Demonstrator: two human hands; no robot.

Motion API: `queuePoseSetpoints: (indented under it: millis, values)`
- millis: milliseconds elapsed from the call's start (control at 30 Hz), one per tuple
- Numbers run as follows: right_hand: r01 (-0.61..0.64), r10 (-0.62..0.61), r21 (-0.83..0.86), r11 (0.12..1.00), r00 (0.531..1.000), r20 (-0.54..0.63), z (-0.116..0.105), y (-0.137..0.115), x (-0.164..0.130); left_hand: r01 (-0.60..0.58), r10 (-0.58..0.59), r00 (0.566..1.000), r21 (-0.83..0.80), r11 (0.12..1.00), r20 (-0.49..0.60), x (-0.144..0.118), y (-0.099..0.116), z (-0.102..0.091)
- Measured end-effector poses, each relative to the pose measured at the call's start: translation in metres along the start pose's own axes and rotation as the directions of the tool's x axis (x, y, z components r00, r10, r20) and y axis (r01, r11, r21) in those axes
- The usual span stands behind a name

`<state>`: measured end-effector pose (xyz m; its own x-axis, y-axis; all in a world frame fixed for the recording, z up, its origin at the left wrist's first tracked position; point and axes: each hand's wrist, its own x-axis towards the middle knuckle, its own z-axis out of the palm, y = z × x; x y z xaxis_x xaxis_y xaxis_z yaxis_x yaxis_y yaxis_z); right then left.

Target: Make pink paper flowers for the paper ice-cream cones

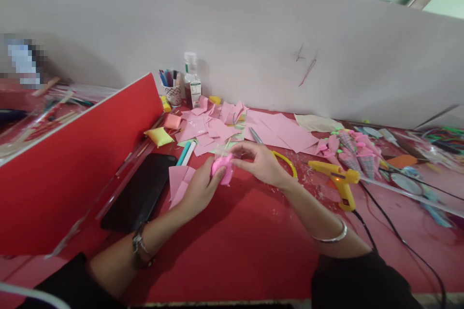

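Note:
A bright pink packet [222,168], soft-looking like modelling clay in clear plastic wrap, is held above the red table. My left hand [203,181] is closed round its lower left side, the thumb pressed on its front. At its upper right edge, my right hand [261,161] pinches the clear wrap between bent fingers. The fingertips partly cover the wrap's top. Two similar pillow-shaped packets, one yellow [159,136] and one orange-pink [172,121], lie farther back on the left. Folded pink paper [178,181] lies beside my left hand.
A yellow glue gun [339,178] with a lit orange light and black cord lies right. Scissors with a yellow handle [290,161] are behind my right hand. A black phone [139,193], a red board [90,154], pink paper sheets [277,128] and paper cones [362,154] surround the workspace.

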<state>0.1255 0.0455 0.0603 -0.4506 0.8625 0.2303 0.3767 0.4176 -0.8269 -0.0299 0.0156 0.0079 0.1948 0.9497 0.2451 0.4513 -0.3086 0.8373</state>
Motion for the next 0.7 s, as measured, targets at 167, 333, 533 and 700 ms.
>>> queuePoseSetpoints:
  millis: [167,333,533,700]
  values:
    - [-0.120,0.120,-0.005,0.993,0.992,0.024,-0.0021,-0.0003,0.0016,0.005,-0.006,1.000,0.071,0.997,0.014,0.0019,-0.0020,0.0008]
    - [-0.139,0.135,0.041,0.989,0.988,0.069,-0.0036,0.0019,0.0011,0.036,-0.047,0.998,0.209,0.977,0.044,0.0036,-0.0016,-0.0009]
    - [-0.027,0.026,-0.061,0.998,1.000,-0.012,-0.0045,0.0022,0.0009,0.026,-0.036,0.997,0.131,0.991,0.069,0.0027,-0.0054,0.0042]
    - [0.048,-0.047,-0.149,0.988,0.999,0.008,-0.0090,0.0029,-0.0024,0.033,-0.044,0.997,0.161,0.986,0.064,0.0034,-0.0063,0.0046]
